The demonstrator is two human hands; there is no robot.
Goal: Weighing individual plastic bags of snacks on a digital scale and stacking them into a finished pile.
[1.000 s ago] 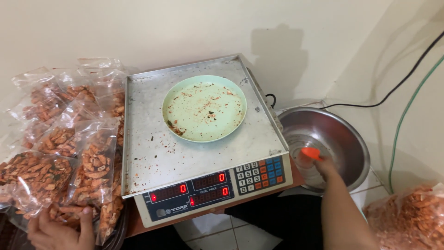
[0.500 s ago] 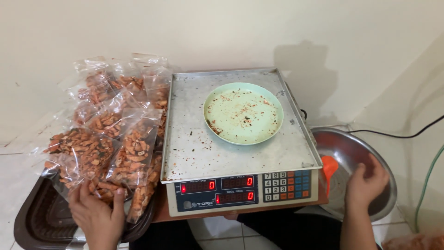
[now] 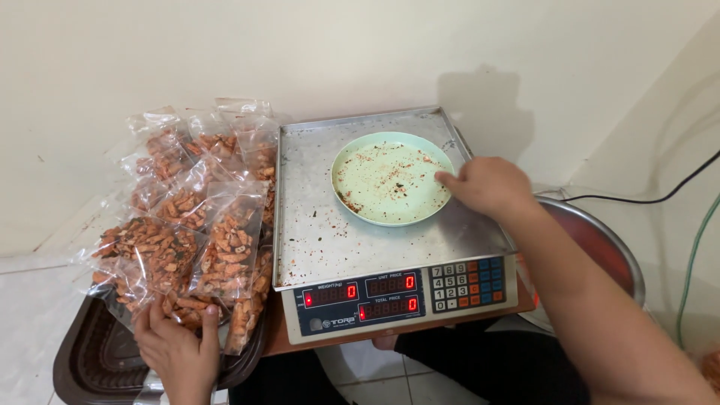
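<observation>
Scale pan (image 3: 322,225) dull scratched metal; snack bags (image 3: 176,225) glossy clear plastic; plate (image 3: 390,180) smooth.

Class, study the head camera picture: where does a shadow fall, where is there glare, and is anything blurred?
Head view: a soft shadow falls on the wall behind the scale; mild glare on the clear snack bags; the right hand and plate look sharp, no marked blur.

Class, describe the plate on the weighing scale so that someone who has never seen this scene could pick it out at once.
Find the electronic scale with the steel tray, in the middle of the view. On the tray's far right part lies the plate, the right hand touching its rim. It is the only round, pale green thing there, empty but speckled with reddish crumbs.
</observation>
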